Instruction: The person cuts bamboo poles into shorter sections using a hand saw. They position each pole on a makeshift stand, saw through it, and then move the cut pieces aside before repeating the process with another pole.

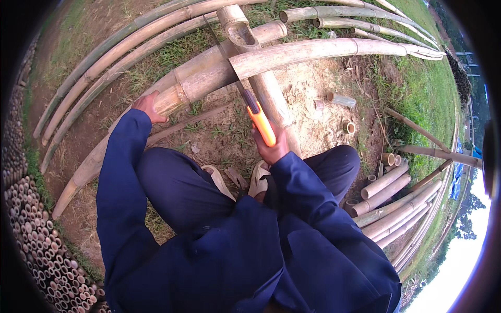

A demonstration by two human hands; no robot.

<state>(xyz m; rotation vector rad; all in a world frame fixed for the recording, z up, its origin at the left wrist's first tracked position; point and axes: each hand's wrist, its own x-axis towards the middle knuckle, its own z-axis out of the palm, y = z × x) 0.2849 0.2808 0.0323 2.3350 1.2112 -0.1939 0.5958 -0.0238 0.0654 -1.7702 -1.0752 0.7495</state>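
Observation:
A thick bamboo pole (292, 56) runs across in front of me, resting over an upright bamboo post (269, 91) with a notched top. My left hand (150, 107) grips its left end, the thumb spread along the near side. In my right hand (272, 148) is the orange handle of a handsaw (262, 123), with the fingers wrapped round it. The saw's dark blade points away from me and crosses the pole left of the post. How deep the blade sits in the bamboo I cannot tell. Another bamboo pole (86, 169) lies beneath and beyond.
Long bamboo poles (99, 70) lie on the ground at the far left, others (334, 11) at the far right. Short cut pieces (342, 99) are scattered right of the post. Bamboo lengths (383, 182) are piled beside my right knee. A large stack of cut bamboo (44, 245) stands at left.

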